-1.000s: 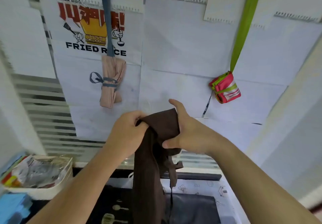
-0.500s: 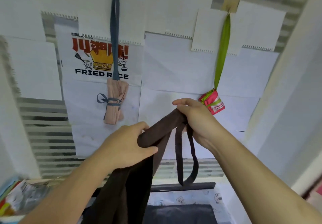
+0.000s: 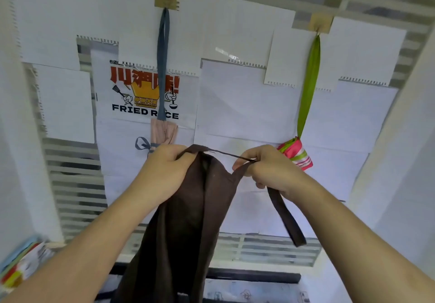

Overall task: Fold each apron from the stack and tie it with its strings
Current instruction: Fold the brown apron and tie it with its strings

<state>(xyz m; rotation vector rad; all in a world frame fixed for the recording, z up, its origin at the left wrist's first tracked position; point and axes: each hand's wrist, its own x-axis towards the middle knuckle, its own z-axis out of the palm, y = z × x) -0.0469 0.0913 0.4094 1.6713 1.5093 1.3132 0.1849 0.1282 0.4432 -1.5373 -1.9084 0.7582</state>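
Head view: brown apron [image 3: 183, 213] held up before the papered wall, left hand [image 3: 164, 173] gripping its gathered top, right hand [image 3: 266, 168] pinching the neck strap [image 3: 284, 215], loop dangling. Advisable: strap kept taut, folded length kept bunched while wrapping.

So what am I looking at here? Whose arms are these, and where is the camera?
No machine: a person wears a camera on the head, looking forward and down at their own bare arms. The left hand grips the bunched top of a brown apron, which hangs down. The right hand pinches its strap, pulled taut between the hands. On the paper-covered wall behind, two tied bundles hang from hooks: a pink apron on a blue strap and a striped apron on a green strap.
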